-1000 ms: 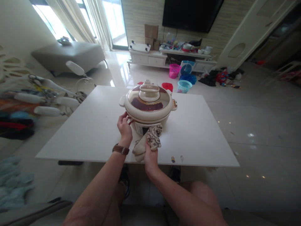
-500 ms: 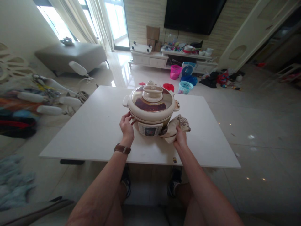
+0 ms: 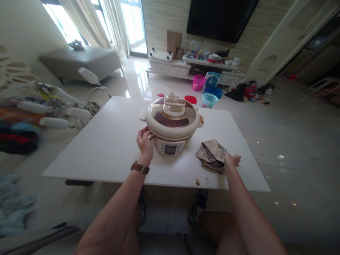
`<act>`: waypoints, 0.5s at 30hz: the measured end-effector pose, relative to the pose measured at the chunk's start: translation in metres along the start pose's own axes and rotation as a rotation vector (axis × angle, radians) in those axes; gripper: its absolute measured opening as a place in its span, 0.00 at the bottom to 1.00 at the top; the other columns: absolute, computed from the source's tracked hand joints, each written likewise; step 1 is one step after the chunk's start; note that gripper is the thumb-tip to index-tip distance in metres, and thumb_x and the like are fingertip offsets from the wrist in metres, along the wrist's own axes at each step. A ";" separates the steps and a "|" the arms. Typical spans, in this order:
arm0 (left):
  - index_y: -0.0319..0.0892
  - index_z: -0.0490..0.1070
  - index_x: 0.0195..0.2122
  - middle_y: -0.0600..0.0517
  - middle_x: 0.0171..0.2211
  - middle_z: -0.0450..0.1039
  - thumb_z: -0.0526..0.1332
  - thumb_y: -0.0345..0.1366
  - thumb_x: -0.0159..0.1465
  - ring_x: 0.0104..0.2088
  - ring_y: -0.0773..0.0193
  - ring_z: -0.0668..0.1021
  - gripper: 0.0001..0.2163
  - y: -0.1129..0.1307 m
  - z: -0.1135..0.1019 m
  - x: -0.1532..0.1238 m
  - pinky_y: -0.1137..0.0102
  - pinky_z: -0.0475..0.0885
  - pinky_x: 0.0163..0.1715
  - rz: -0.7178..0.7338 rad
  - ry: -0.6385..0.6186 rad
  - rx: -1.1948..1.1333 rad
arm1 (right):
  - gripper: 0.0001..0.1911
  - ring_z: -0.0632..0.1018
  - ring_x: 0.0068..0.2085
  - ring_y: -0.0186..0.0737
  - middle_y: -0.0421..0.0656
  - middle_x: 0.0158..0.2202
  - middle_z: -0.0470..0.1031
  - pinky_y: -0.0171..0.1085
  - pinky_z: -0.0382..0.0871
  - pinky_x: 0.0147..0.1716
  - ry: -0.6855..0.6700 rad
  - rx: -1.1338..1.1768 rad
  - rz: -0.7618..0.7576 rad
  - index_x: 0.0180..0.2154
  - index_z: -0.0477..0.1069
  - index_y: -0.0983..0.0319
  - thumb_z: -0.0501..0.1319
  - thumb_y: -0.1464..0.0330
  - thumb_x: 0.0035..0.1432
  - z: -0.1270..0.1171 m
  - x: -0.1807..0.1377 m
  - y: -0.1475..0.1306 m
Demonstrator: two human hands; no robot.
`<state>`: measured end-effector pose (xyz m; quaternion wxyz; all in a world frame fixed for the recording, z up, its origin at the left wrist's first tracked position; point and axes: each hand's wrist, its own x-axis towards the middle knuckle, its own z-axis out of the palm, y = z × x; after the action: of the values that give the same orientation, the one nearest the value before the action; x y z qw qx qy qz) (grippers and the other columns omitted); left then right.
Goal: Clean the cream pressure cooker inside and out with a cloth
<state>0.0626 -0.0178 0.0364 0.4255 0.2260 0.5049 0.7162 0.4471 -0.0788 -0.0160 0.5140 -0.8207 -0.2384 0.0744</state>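
Observation:
A cream electric cooker (image 3: 172,136) stands upright on the white table (image 3: 106,152), its glass lid with a raised handle in place and a button panel facing me. Brown shows through the lid's glass. My left hand (image 3: 145,143), with a brown-strapped watch at the wrist, has its fingers curled against the cooker's left side, below the side handle. Off to the cooker's right, my right hand (image 3: 231,160) grips the edge of a folded beige and dark brown cloth (image 3: 212,154). The cloth is apart from the cooker, over the table's right part.
Small stickers (image 3: 197,181) mark the table's front edge. Beyond the table are a turquoise basket (image 3: 209,101), a pink basket (image 3: 198,83) and a red container (image 3: 190,100). A white lamp (image 3: 79,113) with several arms reaches close to the table's left edge.
My right hand has drawn the cloth away from the cooker's lower right side, to the right and slightly nearer me. My left hand has stayed at the cooker's left side.

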 end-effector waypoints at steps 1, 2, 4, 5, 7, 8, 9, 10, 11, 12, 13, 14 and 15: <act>0.43 0.74 0.42 0.45 0.46 0.77 0.60 0.34 0.60 0.43 0.60 0.79 0.09 -0.001 0.000 0.000 0.64 0.79 0.44 0.006 -0.002 0.012 | 0.25 0.68 0.65 0.65 0.73 0.65 0.64 0.58 0.64 0.56 0.026 -0.003 0.028 0.54 0.73 0.69 0.67 0.73 0.53 0.002 0.000 -0.003; 0.44 0.73 0.43 0.45 0.47 0.76 0.60 0.34 0.61 0.44 0.59 0.79 0.10 -0.002 0.000 -0.001 0.63 0.78 0.46 0.013 0.000 0.035 | 0.25 0.68 0.65 0.63 0.71 0.66 0.64 0.56 0.64 0.57 0.026 0.018 0.059 0.55 0.72 0.68 0.66 0.72 0.54 0.005 -0.001 -0.009; 0.45 0.70 0.46 0.44 0.51 0.73 0.60 0.33 0.62 0.49 0.57 0.78 0.11 -0.004 0.000 -0.006 0.61 0.76 0.52 0.043 0.032 0.113 | 0.19 0.75 0.59 0.54 0.61 0.58 0.75 0.49 0.68 0.54 -0.065 0.098 0.088 0.50 0.75 0.66 0.65 0.69 0.57 0.017 -0.007 -0.025; 0.45 0.68 0.48 0.44 0.54 0.71 0.60 0.33 0.62 0.53 0.57 0.76 0.13 -0.007 0.000 -0.011 0.59 0.74 0.57 0.071 0.069 0.165 | 0.14 0.79 0.53 0.49 0.55 0.51 0.80 0.46 0.70 0.50 -0.140 0.151 0.097 0.46 0.77 0.64 0.64 0.67 0.58 0.024 -0.012 -0.036; 0.45 0.63 0.53 0.43 0.58 0.65 0.61 0.31 0.62 0.58 0.56 0.72 0.18 -0.013 0.001 -0.026 0.57 0.67 0.65 0.144 0.151 0.270 | 0.13 0.81 0.48 0.43 0.46 0.47 0.83 0.40 0.71 0.44 -0.357 0.403 0.168 0.44 0.77 0.61 0.63 0.61 0.60 0.036 -0.025 -0.059; 0.45 0.61 0.55 0.42 0.60 0.63 0.62 0.30 0.61 0.61 0.55 0.70 0.21 -0.017 0.002 -0.036 0.57 0.63 0.67 0.179 0.184 0.316 | 0.14 0.81 0.49 0.41 0.43 0.47 0.83 0.39 0.70 0.43 -0.462 0.556 0.216 0.44 0.78 0.59 0.63 0.60 0.59 0.040 -0.033 -0.071; 0.45 0.59 0.56 0.42 0.61 0.61 0.62 0.29 0.61 0.62 0.55 0.68 0.23 -0.022 0.002 -0.047 0.56 0.61 0.69 0.199 0.179 0.354 | 0.14 0.80 0.50 0.40 0.41 0.48 0.83 0.38 0.70 0.43 -0.550 0.671 0.259 0.44 0.78 0.57 0.64 0.59 0.59 0.044 -0.041 -0.083; 0.44 0.57 0.58 0.41 0.61 0.59 0.62 0.29 0.61 0.63 0.55 0.67 0.24 -0.027 0.003 -0.059 0.56 0.59 0.70 0.198 0.154 0.388 | 0.13 0.80 0.51 0.39 0.40 0.49 0.84 0.37 0.70 0.44 -0.628 0.766 0.304 0.44 0.78 0.55 0.64 0.59 0.59 0.046 -0.049 -0.093; 0.44 0.56 0.59 0.41 0.62 0.59 0.62 0.29 0.61 0.65 0.54 0.66 0.26 -0.032 0.004 -0.071 0.55 0.58 0.71 0.184 0.114 0.423 | 0.12 0.80 0.52 0.39 0.40 0.50 0.84 0.37 0.70 0.45 -0.687 0.837 0.342 0.44 0.79 0.55 0.63 0.59 0.60 0.047 -0.056 -0.102; 0.44 0.55 0.61 0.40 0.62 0.58 0.63 0.29 0.60 0.66 0.53 0.65 0.28 -0.037 0.004 -0.083 0.54 0.56 0.72 0.174 0.076 0.457 | 0.11 0.80 0.52 0.38 0.39 0.50 0.84 0.37 0.71 0.45 -0.727 0.894 0.380 0.43 0.79 0.54 0.63 0.60 0.61 0.048 -0.062 -0.110; 0.44 0.54 0.62 0.39 0.63 0.58 0.63 0.29 0.60 0.67 0.51 0.64 0.30 -0.042 0.005 -0.094 0.54 0.56 0.73 0.164 0.042 0.486 | 0.10 0.80 0.51 0.37 0.39 0.49 0.84 0.36 0.71 0.45 -0.749 0.943 0.418 0.42 0.79 0.54 0.61 0.61 0.62 0.049 -0.067 -0.116; 0.43 0.53 0.64 0.38 0.64 0.57 0.64 0.30 0.60 0.68 0.50 0.63 0.32 -0.046 0.005 -0.103 0.53 0.55 0.73 0.158 0.008 0.511 | 0.10 0.81 0.50 0.36 0.39 0.48 0.84 0.35 0.72 0.44 -0.758 0.987 0.457 0.41 0.79 0.55 0.60 0.63 0.63 0.050 -0.071 -0.120; 0.42 0.52 0.66 0.37 0.65 0.57 0.64 0.30 0.60 0.70 0.49 0.62 0.34 -0.050 0.006 -0.111 0.53 0.53 0.74 0.163 -0.031 0.546 | 0.10 0.81 0.48 0.34 0.39 0.46 0.84 0.34 0.72 0.43 -0.757 1.027 0.496 0.41 0.79 0.56 0.59 0.64 0.64 0.050 -0.073 -0.123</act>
<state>0.1457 -0.1017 0.0045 0.2974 0.3829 0.6526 0.5823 0.3257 -0.0284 0.0598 0.6872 -0.4206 -0.1410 0.5753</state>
